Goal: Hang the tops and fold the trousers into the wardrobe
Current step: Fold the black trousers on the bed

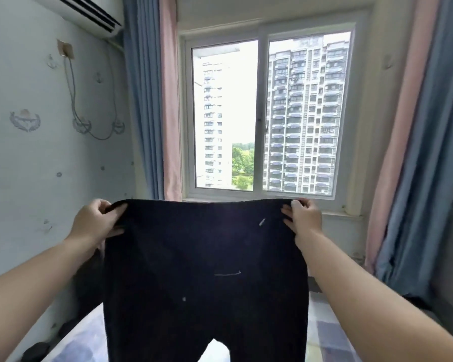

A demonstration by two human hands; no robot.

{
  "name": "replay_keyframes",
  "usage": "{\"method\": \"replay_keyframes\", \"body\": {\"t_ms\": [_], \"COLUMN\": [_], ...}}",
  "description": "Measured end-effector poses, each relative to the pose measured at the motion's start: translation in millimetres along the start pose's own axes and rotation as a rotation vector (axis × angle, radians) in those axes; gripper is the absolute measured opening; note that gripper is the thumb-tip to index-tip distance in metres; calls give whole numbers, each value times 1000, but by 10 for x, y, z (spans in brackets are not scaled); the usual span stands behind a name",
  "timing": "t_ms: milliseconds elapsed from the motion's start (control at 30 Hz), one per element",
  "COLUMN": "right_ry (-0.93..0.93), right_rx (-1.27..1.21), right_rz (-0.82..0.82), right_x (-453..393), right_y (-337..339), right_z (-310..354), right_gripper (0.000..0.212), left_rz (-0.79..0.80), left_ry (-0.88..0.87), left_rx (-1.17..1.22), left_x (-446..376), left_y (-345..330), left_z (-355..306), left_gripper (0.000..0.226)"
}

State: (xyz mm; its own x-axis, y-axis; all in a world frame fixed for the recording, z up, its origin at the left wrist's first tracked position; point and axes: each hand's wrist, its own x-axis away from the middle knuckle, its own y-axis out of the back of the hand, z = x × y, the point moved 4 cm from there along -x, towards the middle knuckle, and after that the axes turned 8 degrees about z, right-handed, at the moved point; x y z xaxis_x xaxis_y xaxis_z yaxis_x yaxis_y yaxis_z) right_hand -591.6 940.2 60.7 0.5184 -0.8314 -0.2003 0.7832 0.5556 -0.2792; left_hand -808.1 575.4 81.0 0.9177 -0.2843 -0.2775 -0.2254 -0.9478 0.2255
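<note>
Head view shows you holding the dark trousers [204, 270] up by the waistband before the window [270, 113]: your left hand [96, 222] pinches its left corner, your right hand [302, 218] its right, legs hanging over the checked bed [332, 333].

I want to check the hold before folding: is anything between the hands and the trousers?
Nothing visible. The left hand and right hand each pinch a corner of the waistband of the dark trousers directly, holding them spread before the window.
</note>
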Motion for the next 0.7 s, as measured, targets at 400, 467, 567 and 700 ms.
{"method": "replay_keyframes", "body": {"t_ms": [400,467,567,700], "right_ry": [295,307,342,415], "right_rx": [114,117,144,219], "right_rz": [-305,-346,-402,-427], "right_x": [-229,-205,-143,-106], "right_y": [1616,1897,2242,2299], "right_z": [1688,1870,2156,2641], "right_gripper": [15,15,19,20], "left_rz": [316,366,452,508], "left_ry": [81,86,89,129], "left_rx": [692,758,827,981], "left_x": [209,292,485,694], "left_y": [-1859,-2147,-2518,-2756], "left_z": [-1153,-1260,-1408,-1448], "left_gripper": [6,12,22,15]}}
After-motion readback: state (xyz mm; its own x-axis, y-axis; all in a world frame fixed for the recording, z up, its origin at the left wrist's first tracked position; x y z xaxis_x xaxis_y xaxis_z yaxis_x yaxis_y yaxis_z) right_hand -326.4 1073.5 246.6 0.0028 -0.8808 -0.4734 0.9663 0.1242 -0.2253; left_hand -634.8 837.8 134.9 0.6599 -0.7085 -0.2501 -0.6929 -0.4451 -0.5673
